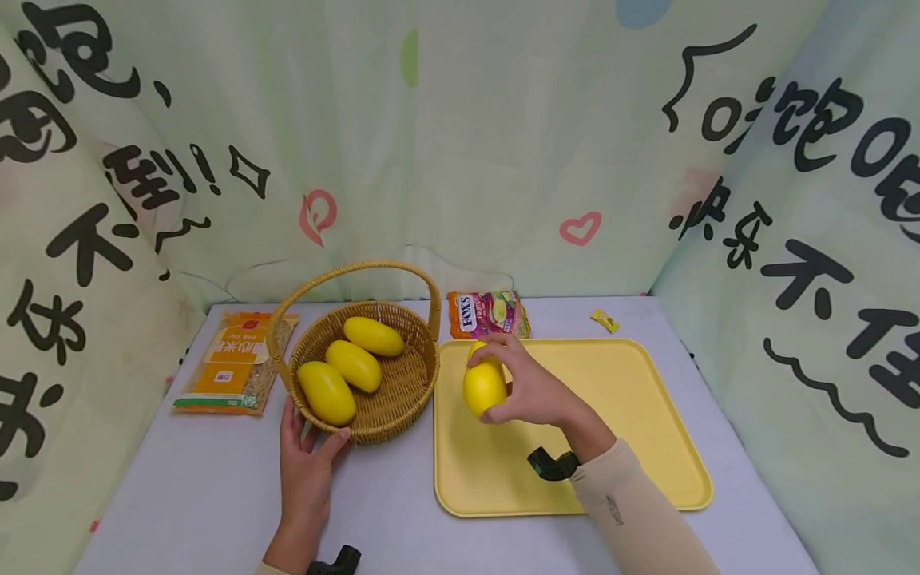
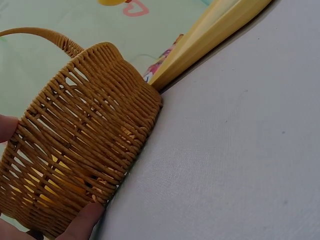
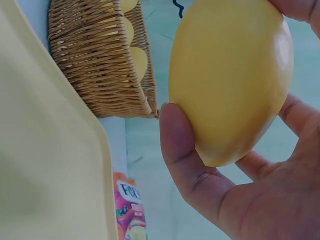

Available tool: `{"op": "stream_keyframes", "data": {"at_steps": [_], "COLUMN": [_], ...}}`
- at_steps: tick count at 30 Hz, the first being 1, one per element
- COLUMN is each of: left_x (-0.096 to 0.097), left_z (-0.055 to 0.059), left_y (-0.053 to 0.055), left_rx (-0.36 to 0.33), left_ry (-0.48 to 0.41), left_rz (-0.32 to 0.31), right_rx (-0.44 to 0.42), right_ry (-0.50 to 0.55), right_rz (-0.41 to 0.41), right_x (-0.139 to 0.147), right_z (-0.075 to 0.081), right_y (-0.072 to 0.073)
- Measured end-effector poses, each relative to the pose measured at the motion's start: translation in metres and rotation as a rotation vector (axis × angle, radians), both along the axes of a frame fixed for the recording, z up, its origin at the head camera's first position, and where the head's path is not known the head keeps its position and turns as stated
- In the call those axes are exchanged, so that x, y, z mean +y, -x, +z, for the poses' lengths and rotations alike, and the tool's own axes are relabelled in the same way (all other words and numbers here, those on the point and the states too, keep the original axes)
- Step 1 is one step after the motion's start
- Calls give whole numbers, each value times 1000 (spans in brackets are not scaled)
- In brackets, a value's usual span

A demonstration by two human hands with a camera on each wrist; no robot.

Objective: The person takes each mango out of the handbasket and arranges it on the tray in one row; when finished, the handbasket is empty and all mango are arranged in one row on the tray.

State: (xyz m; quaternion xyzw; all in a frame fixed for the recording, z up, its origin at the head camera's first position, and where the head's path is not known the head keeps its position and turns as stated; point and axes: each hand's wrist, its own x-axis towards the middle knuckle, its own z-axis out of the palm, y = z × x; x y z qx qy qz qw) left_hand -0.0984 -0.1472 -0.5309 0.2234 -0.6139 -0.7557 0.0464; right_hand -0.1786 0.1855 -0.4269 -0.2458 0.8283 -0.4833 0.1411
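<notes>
A yellow mango (image 1: 485,389) is held in my right hand (image 1: 528,383) above the left part of the yellow tray (image 1: 575,463). The right wrist view shows the smooth mango (image 3: 230,80) close up, with fingers and thumb around it. My left hand (image 1: 305,471) holds the near left side of the wicker basket (image 1: 402,399), its thumb along the front. In the left wrist view, fingertips press against the basket's woven wall (image 2: 85,130). Inside the basket lie three more mangoes (image 1: 354,366), grouped toward the left and back.
The basket's arched handle (image 1: 352,267) stands up over it. Left of the basket lies an orange and white grain packet (image 1: 230,363). Behind the tray is a FOX'S candy bag (image 1: 489,313), with a small yellow wrapped candy (image 1: 604,320) farther right. Printed curtains surround the table.
</notes>
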Motion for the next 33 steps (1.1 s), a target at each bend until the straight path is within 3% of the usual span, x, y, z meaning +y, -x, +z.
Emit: {"op": "stream_keyframes", "data": {"at_steps": [13, 19, 24, 33], "left_x": [0, 0, 0, 0], "left_z": [0, -1, -1, 0], "left_y": [0, 0, -1, 0], "left_rx": [-5, -7, -9, -2], "left_ry": [11, 10, 5, 1], "left_rz": [-3, 0, 1, 1], "right_rx": [-26, 23, 12, 17], "right_ry": [-39, -156, -238, -267], "right_rz": [-20, -19, -10, 5], "right_x": [8, -1, -7, -15], "right_z": [-32, -50, -65, -72], "right_y": [-7, -1, 4, 9]}}
